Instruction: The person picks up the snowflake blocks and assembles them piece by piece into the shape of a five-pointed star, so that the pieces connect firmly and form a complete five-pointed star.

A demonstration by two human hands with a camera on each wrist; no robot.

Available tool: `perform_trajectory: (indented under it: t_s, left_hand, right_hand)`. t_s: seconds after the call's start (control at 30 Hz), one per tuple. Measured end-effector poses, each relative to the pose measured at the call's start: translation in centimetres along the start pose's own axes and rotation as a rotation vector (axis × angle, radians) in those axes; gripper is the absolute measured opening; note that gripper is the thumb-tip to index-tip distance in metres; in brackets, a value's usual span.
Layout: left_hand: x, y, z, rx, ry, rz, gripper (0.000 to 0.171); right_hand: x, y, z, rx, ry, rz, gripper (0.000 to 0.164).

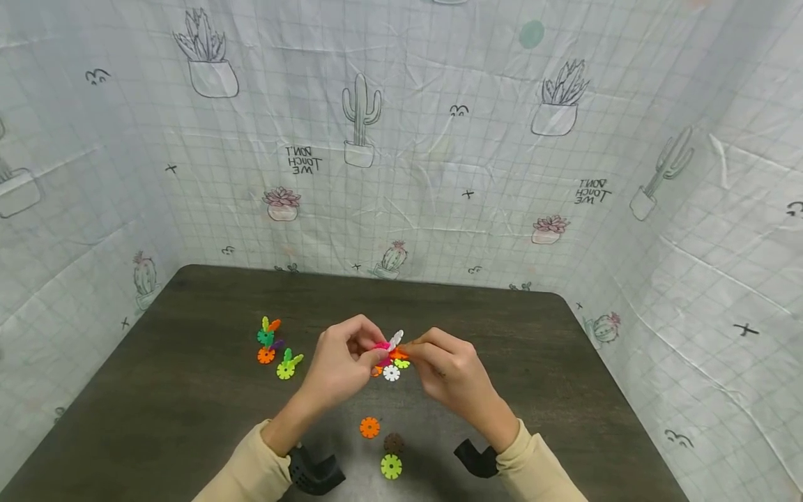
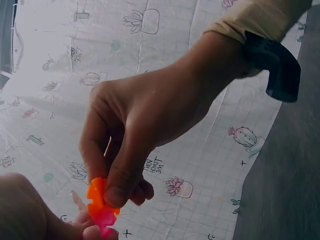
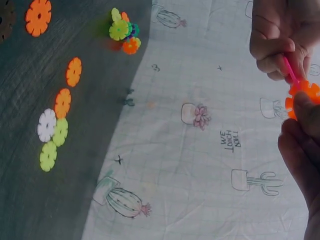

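Observation:
In the head view, my left hand (image 1: pixel 341 359) pinches a pink notched disc (image 1: pixel 382 346) above the middle of the table. A white notched disc (image 1: pixel 396 339) stands up from it at a slant. Close beside, my right hand (image 1: pixel 448 366) pinches an orange notched disc (image 1: pixel 398 353) between thumb and fingers. The orange disc (image 2: pixel 96 195) meets the pink disc (image 2: pixel 104 219) in the left wrist view. How far their slots engage cannot be told. From the right wrist, the pink disc (image 3: pixel 290 69) appears edge-on against the orange disc (image 3: pixel 306 92).
Loose discs lie under the hands, among them a white disc (image 1: pixel 392 373). Nearer are an orange disc (image 1: pixel 369 427), a brown disc (image 1: pixel 394 443) and a lime disc (image 1: pixel 392 466). Joined-disc pieces (image 1: pixel 266 338) stand at the left. A patterned curtain (image 1: pixel 414 174) surrounds the dark table (image 1: pixel 207 390).

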State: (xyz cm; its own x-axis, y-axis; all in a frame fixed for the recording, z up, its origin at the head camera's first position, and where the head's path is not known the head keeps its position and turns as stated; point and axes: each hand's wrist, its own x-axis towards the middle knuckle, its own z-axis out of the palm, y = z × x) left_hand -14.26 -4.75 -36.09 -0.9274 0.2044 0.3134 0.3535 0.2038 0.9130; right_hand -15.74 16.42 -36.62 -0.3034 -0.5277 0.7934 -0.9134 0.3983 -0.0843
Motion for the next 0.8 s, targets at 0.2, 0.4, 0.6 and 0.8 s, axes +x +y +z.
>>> perform_trajectory:
  t_s: [0.2,0.4,0.6,0.8]
  left_hand:
    - [-0.1,-0.4,0.0,-0.030,0.013,-0.043,0.011]
    - [0.5,-0.5,-0.1,-0.078,-0.015,-0.004,0.012]
    - [1.0,-0.2,-1.2,-0.111,-0.041,0.063,0.014]
    - [1.5,-0.4,-5.4,0.154,0.125,0.086,0.010]
  right_hand:
    - [-0.1,0.1,0.3,-0.010,-0.018,0.023,0.008]
    - [0.1,0.5,0.1,0.017,0.015,0.030,0.008]
    - [0.4,0.7,0.1,0.019,0.052,0.078,0.031]
    - [-0.8,1.4,-0.2,-0.022,0.034,0.181,0.045]
